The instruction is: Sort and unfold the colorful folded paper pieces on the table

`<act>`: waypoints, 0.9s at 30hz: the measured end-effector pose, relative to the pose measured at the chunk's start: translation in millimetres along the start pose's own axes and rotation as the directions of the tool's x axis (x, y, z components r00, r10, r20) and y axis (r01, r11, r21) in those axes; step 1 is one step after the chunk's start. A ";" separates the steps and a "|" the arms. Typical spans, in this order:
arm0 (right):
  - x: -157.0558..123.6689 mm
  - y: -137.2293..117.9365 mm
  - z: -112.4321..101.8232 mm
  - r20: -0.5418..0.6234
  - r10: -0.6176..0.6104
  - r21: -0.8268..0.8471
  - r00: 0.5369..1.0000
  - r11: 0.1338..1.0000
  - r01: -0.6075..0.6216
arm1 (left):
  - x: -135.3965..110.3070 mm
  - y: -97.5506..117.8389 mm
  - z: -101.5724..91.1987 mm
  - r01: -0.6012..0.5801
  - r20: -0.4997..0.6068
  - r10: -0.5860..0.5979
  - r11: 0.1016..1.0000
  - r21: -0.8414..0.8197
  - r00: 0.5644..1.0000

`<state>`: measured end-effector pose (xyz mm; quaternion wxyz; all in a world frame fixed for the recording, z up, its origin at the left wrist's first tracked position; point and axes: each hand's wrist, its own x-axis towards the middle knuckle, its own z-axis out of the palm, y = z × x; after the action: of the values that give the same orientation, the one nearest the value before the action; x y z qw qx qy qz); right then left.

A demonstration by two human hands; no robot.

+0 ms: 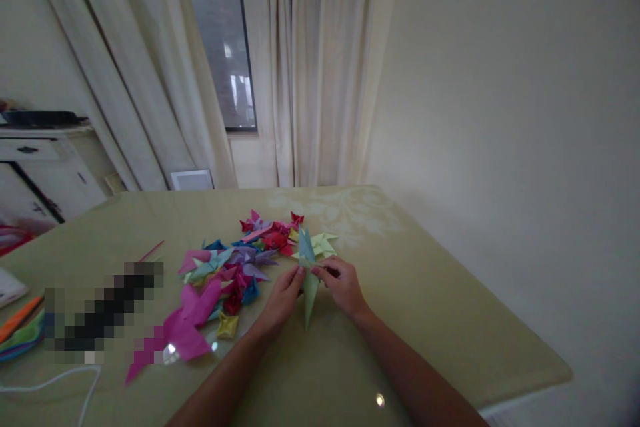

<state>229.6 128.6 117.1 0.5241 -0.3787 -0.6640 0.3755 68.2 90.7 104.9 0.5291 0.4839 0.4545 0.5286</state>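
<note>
Left hand [283, 297] and right hand [345, 287], each grip tight on one blue-green paper spike [310, 299]; one origami heap [240, 263] alongside

Folded paper piece [310, 297]: pale blue-green, long and narrow, creased into a double-ended spike. Stands roughly upright just above the table, one tip pointing far, the other, longer tip pointing near. Pinched at its waist, left hand [283, 297] on its left side and right hand [345, 287] on its right. Sits at the near right edge of the coloured pile.
</note>
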 end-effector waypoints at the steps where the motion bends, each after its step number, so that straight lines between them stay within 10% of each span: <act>1: 0.1 0.3 0.1 -0.001 0.024 0.028 1.000 0.999 -0.024 | 0.4 0.1 0.1 0.002 0.011 -0.001 0.999 -0.034 1.000; 15: 16.4 0.5 -17.7 -0.280 0.282 0.491 0.918 0.864 -0.116 | 5.6 -1.1 -3.6 -0.040 -0.192 0.027 0.997 -0.064 0.981; 27: 7.3 -1.7 -6.3 -0.142 0.293 0.491 0.946 0.850 -0.189 | 4.6 -4.4 1.1 -0.049 -0.132 0.039 0.996 -0.076 0.991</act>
<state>234.4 135.1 122.7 0.6164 -0.3583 -0.4399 0.5460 69.9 95.4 100.9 0.5052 0.4372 0.4559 0.5881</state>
